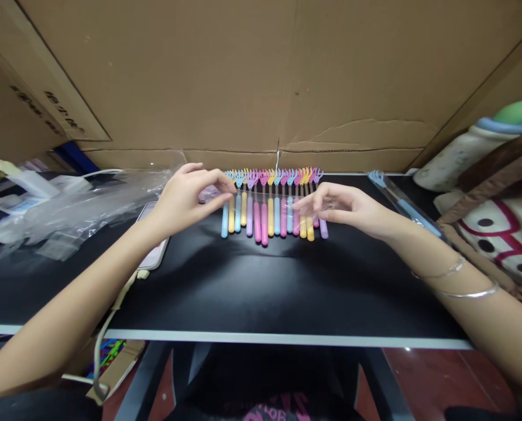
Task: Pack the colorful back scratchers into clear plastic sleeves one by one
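Several back scratchers (264, 225) with hand-shaped heads and pastel handles lie side by side in a row on the black table. Their colours are blue, yellow, pink and purple. Above the row, a clear plastic sleeve (265, 197) stretches sideways between my two hands. The fingers of my left hand (199, 190) are pinched at its left end, near the leftmost scratchers. At the other end, the curled fingers of my right hand (337, 206) grip the film. Part of the row's right side is hidden behind that hand.
Crumpled clear plastic bags (94, 204) lie on the left, beside a phone (155, 251) and a cable (107, 321). To the right are a blue back scratcher in a sleeve (405, 204), a white bottle (458, 149) and a patterned bag (502, 234). Cardboard (243, 76) rises behind.
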`<state>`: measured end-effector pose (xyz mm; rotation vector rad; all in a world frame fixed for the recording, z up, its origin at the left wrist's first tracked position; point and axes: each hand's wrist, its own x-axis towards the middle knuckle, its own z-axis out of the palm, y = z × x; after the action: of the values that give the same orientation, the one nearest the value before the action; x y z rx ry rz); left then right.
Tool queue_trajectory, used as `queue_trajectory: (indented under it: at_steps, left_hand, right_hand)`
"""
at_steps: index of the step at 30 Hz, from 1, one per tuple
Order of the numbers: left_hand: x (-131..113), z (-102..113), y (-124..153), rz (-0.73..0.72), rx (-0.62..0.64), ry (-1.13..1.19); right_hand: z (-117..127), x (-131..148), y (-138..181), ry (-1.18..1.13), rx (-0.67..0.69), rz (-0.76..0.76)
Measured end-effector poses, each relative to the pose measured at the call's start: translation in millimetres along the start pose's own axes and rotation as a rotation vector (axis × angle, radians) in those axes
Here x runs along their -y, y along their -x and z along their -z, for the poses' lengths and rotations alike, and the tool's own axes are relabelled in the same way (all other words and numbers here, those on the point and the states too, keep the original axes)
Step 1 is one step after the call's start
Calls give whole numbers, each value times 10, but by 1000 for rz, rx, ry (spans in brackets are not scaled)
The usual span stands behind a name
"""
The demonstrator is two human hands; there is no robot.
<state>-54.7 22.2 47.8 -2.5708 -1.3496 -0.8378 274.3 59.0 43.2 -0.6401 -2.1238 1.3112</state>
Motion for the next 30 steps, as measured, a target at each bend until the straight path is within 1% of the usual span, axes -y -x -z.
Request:
queue_trajectory:
  at_steps: [5,7,10,13,15,17,20,22,26,30]
  left_hand:
    - [-15,-27,10,63,54,132]
    - [-24,-46,16,90,95,175]
    - [-23,-87,24,93,154,228]
    - [7,-153,30,96,214,264]
    - [41,-204,34,106,247,255]
    - [71,-246,39,101,250,233]
    - [58,-265,35,51,202,134]
    - [-9,-257,19,12,176,34]
    - [-233,-284,-45,-112,138,-44]
    - [-447,-414,-125,-218,124,-32]
  right_hand:
    - [82,-45,0,35,55,-15]
    - [106,-56,-4,49,62,-28]
    - [131,-77,-14,47,54,-41]
    - [140,-117,-23,34,2,-70]
    - [131,-158,-30,9,-63,-113]
    - [107,-206,-39,-38,-133,-159]
    - [47,-264,-59,-93,-209,-212]
    - [-2,-274,-72,-103,-227,-228]
    - [-110,-225,-81,-93,-210,-235]
    - [-226,-153,-77,-94,-172,-225]
